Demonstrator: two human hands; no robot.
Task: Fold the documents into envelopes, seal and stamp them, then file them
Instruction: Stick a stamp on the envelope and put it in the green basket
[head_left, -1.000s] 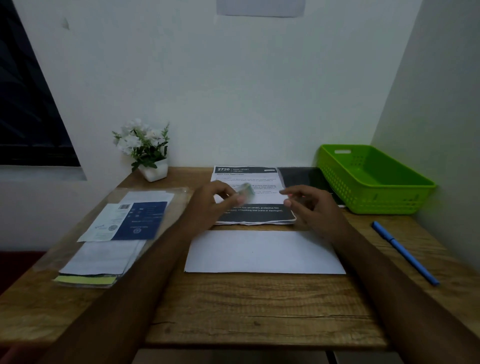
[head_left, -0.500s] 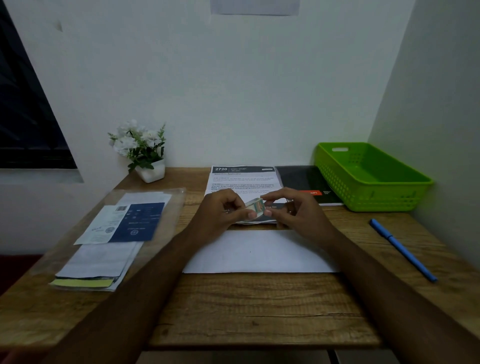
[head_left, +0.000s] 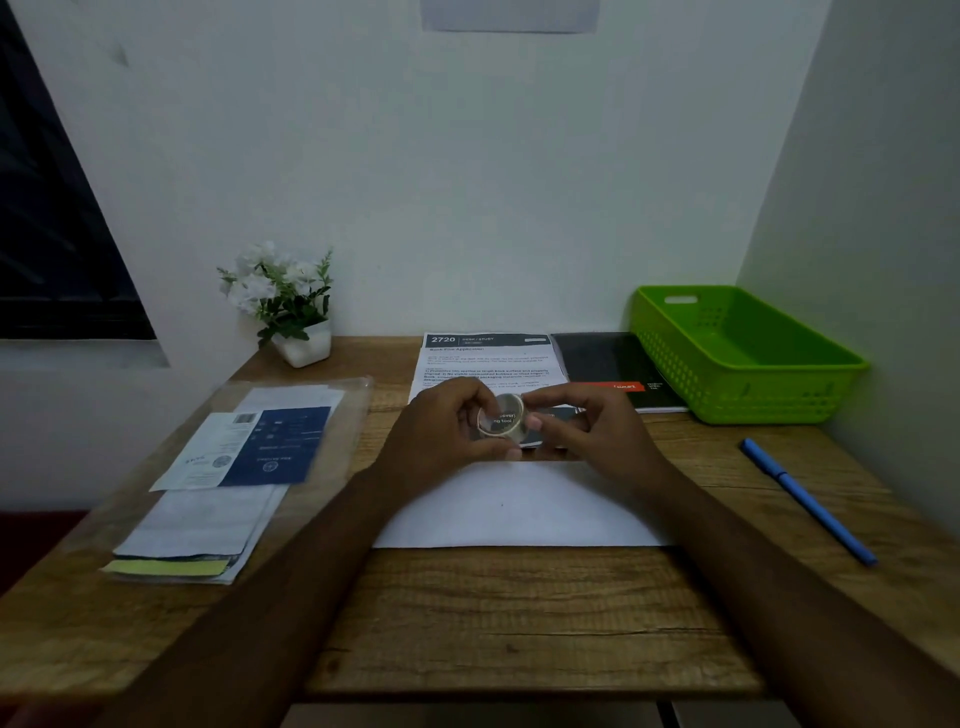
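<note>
A small clear roll of tape is held up over the desk's middle. My left hand grips the roll from the left, fingers curled round its rim. My right hand pinches its right side with thumb and fingertips. Below the hands lies a white envelope, flat on the wooden desk. A printed sheet headed 2720 lies behind the hands, partly hidden by them. At the left sits a stack of documents with a blue and white leaflet on top, under clear plastic.
A green plastic basket stands at the back right against the wall. A black booklet lies between it and the printed sheet. A blue pen lies at the right. A small white flower pot stands at the back left.
My right hand has come in from the right and joined my left hand on the tape roll. The roll has turned so its open side faces me.
</note>
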